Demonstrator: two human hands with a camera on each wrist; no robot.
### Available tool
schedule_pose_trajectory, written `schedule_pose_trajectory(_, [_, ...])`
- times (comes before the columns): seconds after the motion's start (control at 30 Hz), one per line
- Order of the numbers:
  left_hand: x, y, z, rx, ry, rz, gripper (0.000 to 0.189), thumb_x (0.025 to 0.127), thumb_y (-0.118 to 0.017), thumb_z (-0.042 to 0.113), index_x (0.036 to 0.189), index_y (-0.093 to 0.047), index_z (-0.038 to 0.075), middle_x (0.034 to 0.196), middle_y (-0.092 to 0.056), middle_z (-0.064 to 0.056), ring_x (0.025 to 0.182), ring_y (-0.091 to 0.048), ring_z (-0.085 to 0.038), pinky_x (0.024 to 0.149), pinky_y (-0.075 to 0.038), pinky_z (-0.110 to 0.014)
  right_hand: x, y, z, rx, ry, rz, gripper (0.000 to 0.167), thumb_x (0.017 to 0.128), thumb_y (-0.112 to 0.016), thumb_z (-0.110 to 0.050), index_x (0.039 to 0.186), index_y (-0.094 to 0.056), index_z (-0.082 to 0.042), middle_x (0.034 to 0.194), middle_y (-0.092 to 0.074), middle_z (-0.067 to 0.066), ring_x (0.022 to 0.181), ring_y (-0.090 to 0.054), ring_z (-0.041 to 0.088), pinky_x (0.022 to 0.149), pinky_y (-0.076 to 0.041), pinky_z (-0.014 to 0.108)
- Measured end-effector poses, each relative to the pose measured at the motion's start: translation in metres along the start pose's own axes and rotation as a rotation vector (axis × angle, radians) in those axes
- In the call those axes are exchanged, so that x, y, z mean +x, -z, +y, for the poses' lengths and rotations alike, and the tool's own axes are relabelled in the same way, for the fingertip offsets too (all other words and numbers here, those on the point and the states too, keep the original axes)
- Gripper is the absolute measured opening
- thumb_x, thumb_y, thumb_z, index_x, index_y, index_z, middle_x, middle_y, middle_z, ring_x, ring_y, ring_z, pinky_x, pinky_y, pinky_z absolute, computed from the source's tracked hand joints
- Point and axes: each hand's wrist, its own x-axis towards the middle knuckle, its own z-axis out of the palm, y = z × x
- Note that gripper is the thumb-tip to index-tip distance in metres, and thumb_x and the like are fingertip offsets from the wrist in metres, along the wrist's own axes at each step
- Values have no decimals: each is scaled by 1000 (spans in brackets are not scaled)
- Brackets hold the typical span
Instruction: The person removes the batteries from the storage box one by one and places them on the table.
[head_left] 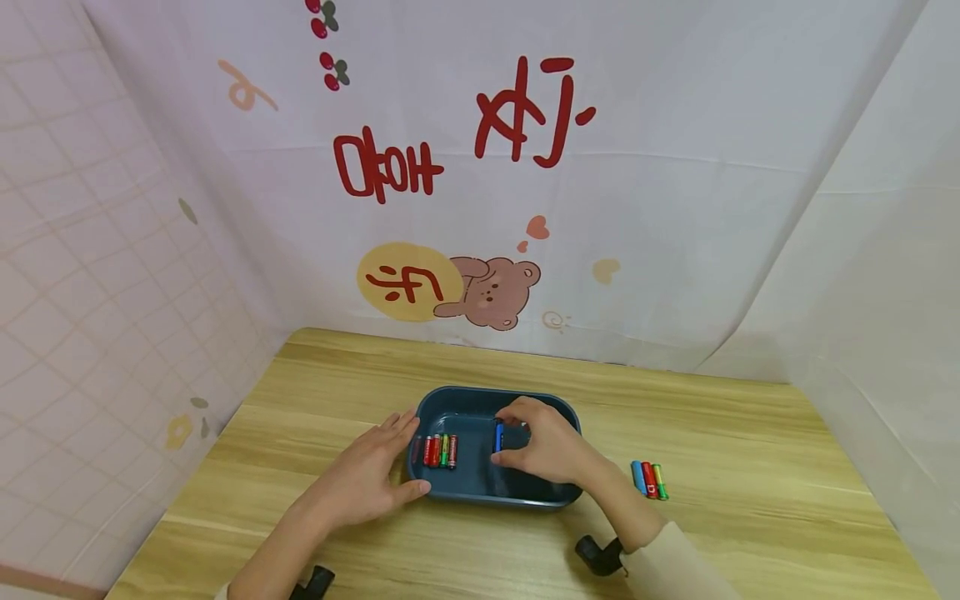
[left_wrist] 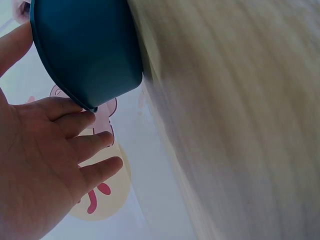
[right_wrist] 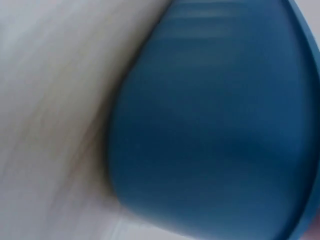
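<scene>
A dark blue plastic basin (head_left: 471, 477) sits on the wooden table. My right hand (head_left: 546, 446) reaches into it and pinches a blue battery (head_left: 498, 436) between thumb and fingertips. Several red and green batteries (head_left: 441, 451) lie side by side at the basin's left end. My left hand (head_left: 367, 477) rests against the left end, its fingers along the rim and its thumb at the near left corner. In the left wrist view the fingers (left_wrist: 95, 142) are extended by the rim. The right wrist view shows mostly the basin's outer wall (right_wrist: 210, 125); the right hand's grip is hidden there.
To the right of the basin, a blue, a red and a green-yellow battery (head_left: 649, 480) lie side by side on the table (head_left: 750, 467). A white printed cloth (head_left: 675, 208) hangs behind the table, with similar sheets at both sides.
</scene>
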Motion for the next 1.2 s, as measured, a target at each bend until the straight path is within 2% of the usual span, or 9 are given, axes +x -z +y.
schedule_pose_trajectory(0.23, [-1, 0, 0, -7, -3, -6, 94, 91, -79, 50, 159, -40, -2, 169, -32, -15, 156, -26, -40, 125, -22, -60, -7, 7, 1, 53, -18, 29, 58, 86, -88, -34, 131, -69, -2, 119, -66, 1, 114, -65, 33, 96, -55, 56])
schedule_pose_trajectory(0.4, [0, -1, 0, 0, -6, -7, 94, 91, -79, 50, 159, -39, -1, 168, -33, -16, 156, -26, -39, 125, -23, -59, -13, 15, 1, 96, -31, 53, 57, 85, -88, -31, 132, -68, -3, 121, -66, 1, 116, -65, 34, 100, -53, 58])
schedule_pose_trajectory(0.57, [0, -1, 0, 4, -5, -4, 94, 91, -79, 51, 159, -40, -2, 168, -33, -16, 156, -26, -39, 125, -23, -60, -18, 22, 2, 79, -32, 68, 56, 86, -88, -34, 132, -69, -7, 117, -65, -6, 112, -63, 27, 98, -54, 54])
schedule_pose_trajectory(0.73, [0, -1, 0, 4, -4, -3, 94, 91, -79, 50, 159, -40, -2, 168, -33, -16, 156, -26, -39, 124, -23, -60, -23, 27, 2, 59, -26, 108, 54, 85, -89, -32, 130, -70, -10, 116, -65, -11, 109, -62, 17, 95, -55, 44])
schedule_pose_trajectory(0.87, [0, -2, 1, 9, -1, -6, 94, 91, -79, 50, 159, -40, -1, 169, -32, -15, 156, -26, -39, 125, -23, -59, -28, 31, 4, 48, -3, 141, 51, 82, -91, -27, 127, -72, -10, 114, -66, -11, 108, -63, 16, 95, -56, 40])
schedule_pose_trajectory(1.07, [0, -2, 1, 15, 3, -6, 94, 91, -79, 51, 160, -39, -1, 169, -32, -15, 157, -25, -38, 125, -22, -58, -33, 37, 8, 12, 8, 166, 50, 81, -92, -25, 124, -72, -10, 111, -65, -12, 104, -61, 14, 94, -56, 45])
schedule_pose_trajectory(1.2, [0, -1, 0, 6, 5, -4, 95, 91, -79, 51, 159, -40, -1, 168, -32, -15, 156, -26, -39, 124, -23, -60, -38, 40, 11, 11, -8, 181, 49, 81, -92, -25, 123, -73, -10, 112, -66, -12, 104, -62, 19, 92, -56, 47])
